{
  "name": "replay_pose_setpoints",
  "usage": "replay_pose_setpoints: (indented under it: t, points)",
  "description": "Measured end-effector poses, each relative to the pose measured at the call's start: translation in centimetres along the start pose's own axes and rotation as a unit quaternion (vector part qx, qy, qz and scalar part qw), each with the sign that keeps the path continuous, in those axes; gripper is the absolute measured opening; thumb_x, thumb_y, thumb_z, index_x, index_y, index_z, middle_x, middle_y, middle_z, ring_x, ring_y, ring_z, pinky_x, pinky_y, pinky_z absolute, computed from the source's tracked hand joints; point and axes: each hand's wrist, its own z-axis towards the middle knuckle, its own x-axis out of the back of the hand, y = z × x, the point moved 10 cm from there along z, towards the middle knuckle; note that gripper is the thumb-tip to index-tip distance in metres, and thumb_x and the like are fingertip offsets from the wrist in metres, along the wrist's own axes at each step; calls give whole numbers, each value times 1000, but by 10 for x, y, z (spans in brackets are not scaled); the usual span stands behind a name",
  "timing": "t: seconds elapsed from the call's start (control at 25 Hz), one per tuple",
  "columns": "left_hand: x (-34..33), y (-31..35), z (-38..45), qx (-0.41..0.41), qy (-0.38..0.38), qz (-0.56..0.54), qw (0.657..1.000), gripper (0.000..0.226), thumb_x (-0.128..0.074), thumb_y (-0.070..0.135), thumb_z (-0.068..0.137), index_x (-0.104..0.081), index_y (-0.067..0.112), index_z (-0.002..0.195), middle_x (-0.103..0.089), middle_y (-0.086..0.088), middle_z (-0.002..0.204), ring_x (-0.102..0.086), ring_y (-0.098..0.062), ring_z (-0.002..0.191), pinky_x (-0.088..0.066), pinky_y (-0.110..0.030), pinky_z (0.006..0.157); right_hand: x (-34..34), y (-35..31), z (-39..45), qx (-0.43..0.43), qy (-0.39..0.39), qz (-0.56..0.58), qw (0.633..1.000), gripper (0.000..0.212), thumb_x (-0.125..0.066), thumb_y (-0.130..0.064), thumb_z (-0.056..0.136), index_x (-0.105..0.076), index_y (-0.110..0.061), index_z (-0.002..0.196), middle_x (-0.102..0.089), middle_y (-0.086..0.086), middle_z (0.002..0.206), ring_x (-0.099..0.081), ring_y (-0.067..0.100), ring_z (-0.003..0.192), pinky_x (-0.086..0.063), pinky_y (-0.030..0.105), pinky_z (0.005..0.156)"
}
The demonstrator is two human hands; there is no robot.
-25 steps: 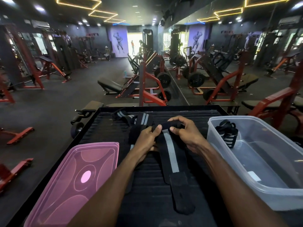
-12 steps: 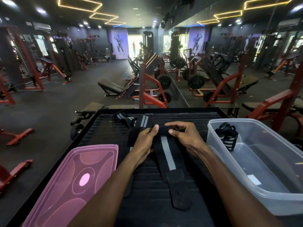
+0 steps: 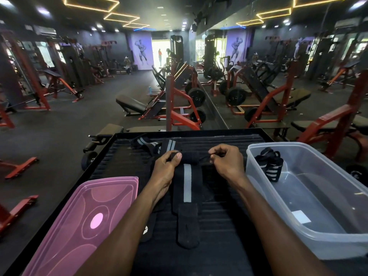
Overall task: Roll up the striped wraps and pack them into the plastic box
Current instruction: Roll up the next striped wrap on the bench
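Note:
A black wrap with a grey stripe (image 3: 187, 186) lies lengthwise on the black ribbed platform (image 3: 219, 216), its far end rolled into a short roll. My left hand (image 3: 166, 168) pinches the roll's left end. My right hand (image 3: 226, 162) pinches a thin black loop at the roll's right end. A clear plastic box (image 3: 318, 226) stands at the right; one rolled striped wrap (image 3: 269, 164) leans in its far left corner. More striped wraps (image 3: 151, 144) lie loose at the platform's far edge. Another black strap (image 3: 148, 228) shows partly under my left forearm.
A pink translucent lid (image 3: 79, 222) lies at the platform's near left. Beyond the platform are a padded bench (image 3: 111, 129), red weight machines (image 3: 179, 108) and a mirrored wall (image 3: 278, 76). The gym floor drops away at the left.
My right hand slid off the roll's top to its right end and drew the thin loop out sideways. My left hand stayed on the left end. The view tilted slightly.

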Motion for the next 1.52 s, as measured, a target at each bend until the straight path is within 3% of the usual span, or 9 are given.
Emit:
replay_pose_setpoints:
  t: [0.24,0.4,0.6,0.72,0.84,0.96,1.16,1.4,1.52]
  points:
    - [-1,12,-6,-59,6,45,997,15,-65,7,92,-72,19,99,-73,-5,99,-67,-13,91,-53,-27,88,-21,-32,-16,122,-69,-19,990,24,-68,-15,92,-74,-15,115,-70,-2,118,-65,8,107,-41,5,86]
    - [-3,15,-10,-78,5,48,996,17,-63,5,93,-71,18,101,-75,0,92,-70,-8,85,-55,-27,84,-58,-18,-24,93,-206,-47,973,35,-57,-29,100,-62,-20,134,-68,-3,128,-62,14,121,-44,24,102]
    - [-12,22,-15,-106,-7,54,993,27,-62,-4,91,-68,19,103,-73,6,93,-68,0,84,-50,-14,75,-58,-8,-14,88,-200,37,975,23,-61,-21,88,-69,-27,108,-76,-5,105,-69,14,106,-52,47,100]
    - [-16,24,-16,-106,-25,64,992,35,-61,-8,90,-69,23,104,-72,6,99,-67,0,90,-49,-12,77,-50,-4,-9,69,-198,88,974,28,-65,-4,90,-72,-22,110,-76,-4,105,-70,12,105,-53,37,98]
    - [-12,25,-15,-111,-31,90,989,42,-60,-9,89,-70,30,100,-72,11,100,-65,-2,96,-48,-13,82,-54,3,-9,46,-229,76,969,35,-63,-2,93,-73,-22,119,-73,-12,93,-64,-1,74,-47,20,70]
    - [-7,24,-13,-110,-33,102,988,48,-59,-11,89,-71,35,95,-73,17,94,-64,0,94,-47,-13,82,-53,8,-8,25,-220,47,974,39,-56,-1,95,-74,-30,115,-69,-10,75,-58,6,61,-46,20,62]
    - [-7,26,-13,-108,-26,101,989,47,-57,-11,90,-70,33,98,-70,8,95,-63,-3,89,-47,-15,84,-60,10,-12,-40,-229,112,966,25,-57,-14,99,-69,-21,120,-66,-2,78,-60,11,66,-47,28,59]
    - [-17,31,-20,-102,-41,68,992,35,-56,-7,93,-68,24,106,-71,2,102,-66,-5,93,-51,-17,82,-54,2,-7,32,-176,55,982,21,-66,-21,94,-75,-22,113,-76,-5,99,-67,8,84,-46,21,70]
    - [-23,19,-18,-45,-59,35,997,17,-57,13,98,-65,14,113,-71,-5,110,-68,-13,104,-53,-24,85,-50,-3,-6,50,-163,2,985,21,-63,-20,97,-73,-21,115,-74,-6,106,-65,8,98,-42,12,74]
